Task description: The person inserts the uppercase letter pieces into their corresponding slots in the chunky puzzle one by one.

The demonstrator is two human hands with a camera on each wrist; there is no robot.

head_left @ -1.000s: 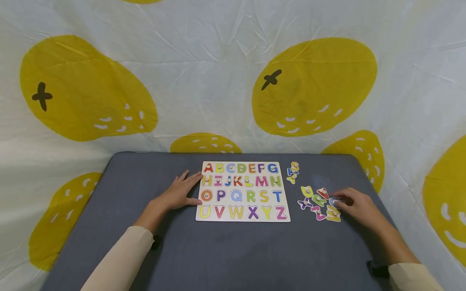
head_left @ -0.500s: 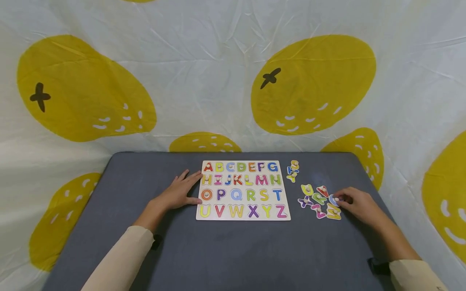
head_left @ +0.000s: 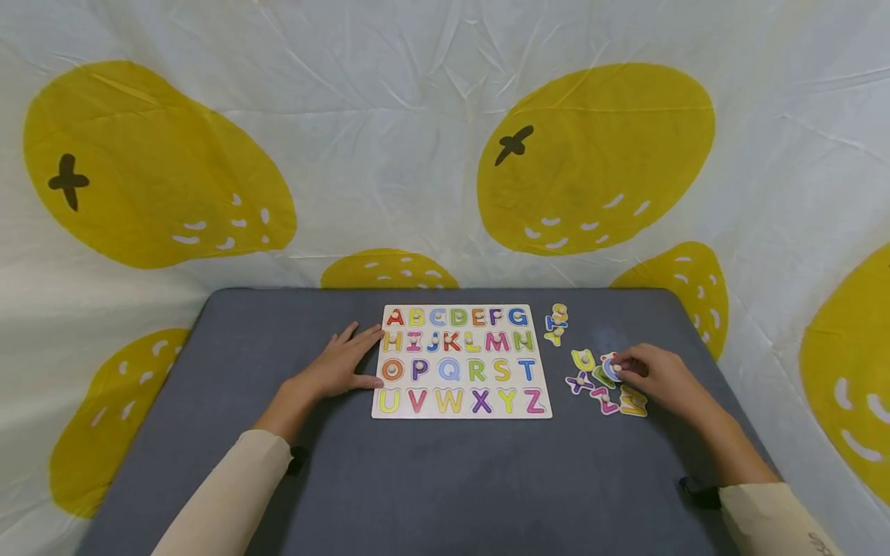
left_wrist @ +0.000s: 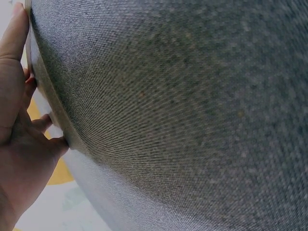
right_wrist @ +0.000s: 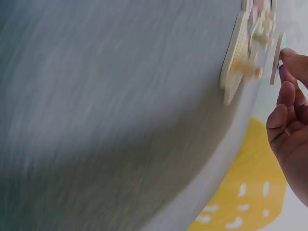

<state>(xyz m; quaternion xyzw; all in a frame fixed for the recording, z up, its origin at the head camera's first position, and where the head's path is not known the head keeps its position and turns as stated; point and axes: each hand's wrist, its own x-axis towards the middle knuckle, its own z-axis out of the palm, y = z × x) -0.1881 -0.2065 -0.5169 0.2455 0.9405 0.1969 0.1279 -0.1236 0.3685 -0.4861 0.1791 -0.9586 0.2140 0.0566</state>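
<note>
My left hand [head_left: 341,364] rests with fingers spread at the left edge of a white alphabet puzzle board [head_left: 462,416]. Knobbed letters fill its places from A through P; the places from Q on show no knobs. My right hand [head_left: 664,378] pinches a light-blue letter piece [head_left: 611,368] by its knob. In the right wrist view that piece [right_wrist: 275,60] is lifted off the table, edge-on. Below and around it lie a yellow U [head_left: 582,360], a purple X [head_left: 579,382], a pink piece [head_left: 604,400], a yellow W [head_left: 633,401] and a partly covered green piece [head_left: 603,377].
A small stack of letters, with a yellow Y [head_left: 554,336] and a blue T [head_left: 555,322], lies right of the board's top corner. Everything is on a grey cloth-covered table [head_left: 445,479]. Behind it hangs a white curtain [head_left: 389,154] with yellow fruit prints.
My right hand has picked up the light-blue piece and moved it left, over the red and green pieces. The left hand stays at the board's edge.
</note>
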